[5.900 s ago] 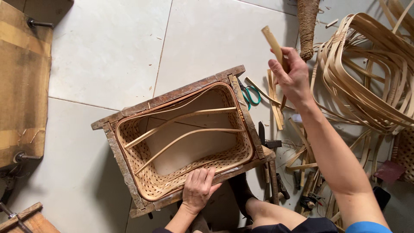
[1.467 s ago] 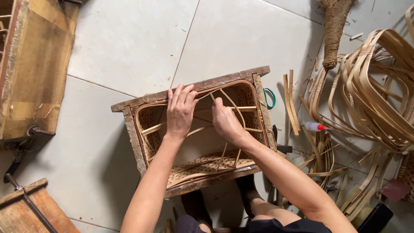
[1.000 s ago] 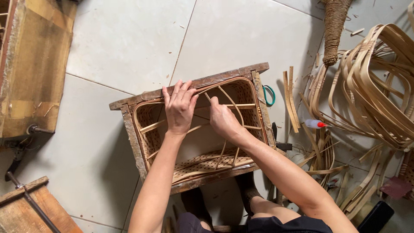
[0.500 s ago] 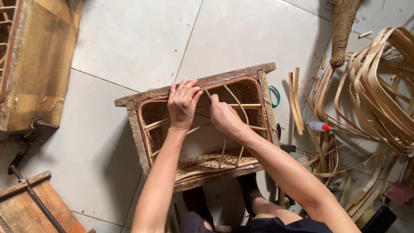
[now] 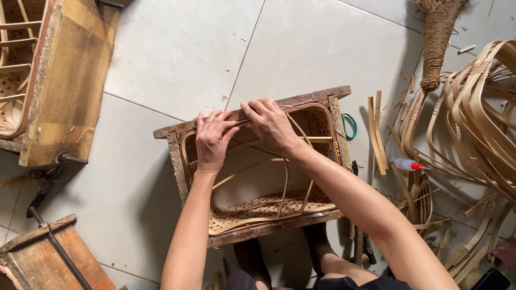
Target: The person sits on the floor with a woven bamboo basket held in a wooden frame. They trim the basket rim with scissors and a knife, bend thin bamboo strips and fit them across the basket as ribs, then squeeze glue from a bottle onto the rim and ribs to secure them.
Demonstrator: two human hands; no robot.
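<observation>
From the head camera we see, at the middle of the frame, our left hand [image 5: 212, 140] and right hand [image 5: 270, 124] side by side, fingers curled and pressing a thin strip [image 5: 252, 167] against the far rim of the woven basket [image 5: 269, 207] inside its wooden frame [image 5: 174, 161].

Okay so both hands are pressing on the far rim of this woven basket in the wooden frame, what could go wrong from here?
The left hand and right hand press together at the far rim of the woven basket. A bent strip bowed across the inside might spring loose or crack under more force. Fingers could get pinched or splintered against the rough wooden frame. The loose strips and small bottle by the right elbow might get knocked.
</observation>
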